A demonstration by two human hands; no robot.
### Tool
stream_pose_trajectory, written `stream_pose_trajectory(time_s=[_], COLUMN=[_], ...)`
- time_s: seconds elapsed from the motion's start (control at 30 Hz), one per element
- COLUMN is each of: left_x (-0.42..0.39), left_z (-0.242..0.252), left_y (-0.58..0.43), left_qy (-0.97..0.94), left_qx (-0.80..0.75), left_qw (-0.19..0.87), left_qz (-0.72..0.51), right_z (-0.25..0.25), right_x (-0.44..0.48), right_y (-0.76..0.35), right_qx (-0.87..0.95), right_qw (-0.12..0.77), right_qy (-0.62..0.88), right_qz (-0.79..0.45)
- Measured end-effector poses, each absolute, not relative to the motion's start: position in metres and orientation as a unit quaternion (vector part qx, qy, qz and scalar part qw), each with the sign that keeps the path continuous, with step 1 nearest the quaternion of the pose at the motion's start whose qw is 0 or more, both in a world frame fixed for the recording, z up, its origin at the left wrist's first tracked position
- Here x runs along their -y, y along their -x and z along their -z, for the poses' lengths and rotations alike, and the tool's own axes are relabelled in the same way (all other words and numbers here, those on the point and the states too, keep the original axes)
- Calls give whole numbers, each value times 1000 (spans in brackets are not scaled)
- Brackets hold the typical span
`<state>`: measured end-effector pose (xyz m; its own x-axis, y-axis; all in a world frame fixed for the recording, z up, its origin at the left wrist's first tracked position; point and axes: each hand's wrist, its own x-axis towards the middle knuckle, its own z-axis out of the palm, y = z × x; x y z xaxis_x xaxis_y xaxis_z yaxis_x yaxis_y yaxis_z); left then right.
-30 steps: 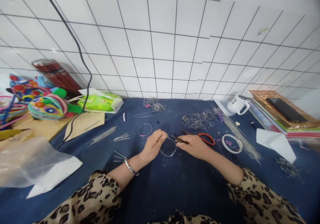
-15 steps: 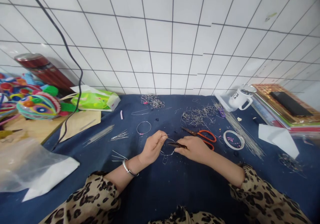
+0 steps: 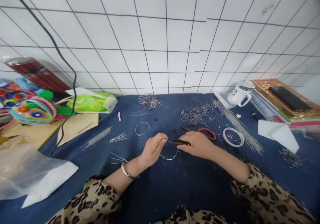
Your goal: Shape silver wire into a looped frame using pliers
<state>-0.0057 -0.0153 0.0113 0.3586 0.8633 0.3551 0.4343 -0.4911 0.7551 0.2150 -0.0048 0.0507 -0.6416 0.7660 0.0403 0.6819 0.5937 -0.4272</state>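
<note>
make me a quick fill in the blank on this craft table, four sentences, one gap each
1. The silver bangle sits on the ____ wrist.
2. The scissors behind the right hand have ____ handles.
3. The mug at the far right is ____.
4. The left hand and the dark tool in the right hand meet at a ring made of ____.

Missing words: left; orange; white; wire.
</note>
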Motion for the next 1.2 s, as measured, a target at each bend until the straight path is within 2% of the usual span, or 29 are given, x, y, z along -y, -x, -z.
stream_pose_trajectory(time_s=[0.4,0.73,0.87,0.97,1.2], left_x=[14,11,11,9,9], left_z=[-11,-10,-9,-12,-17], left_y=[6,8,5,4,3], left_qy=[-781,-787,-761,-757,-752], left_qx=[-418,-404,-404,-406,-392], left_qw=[323,342,377,361,354], left_qz=[-334,-318,-340,-363,-395], right_z=[-53,-58,-59,-59,-53], right_x=[4,3,3,4,6], right_y=[-216,-220,-219,-218,-214], right_qx=[878,805,836,856,863], right_qw=[102,49,66,67,70], right_qy=[408,415,427,429,436], right_qz=[-229,-421,-339,-281,-247])
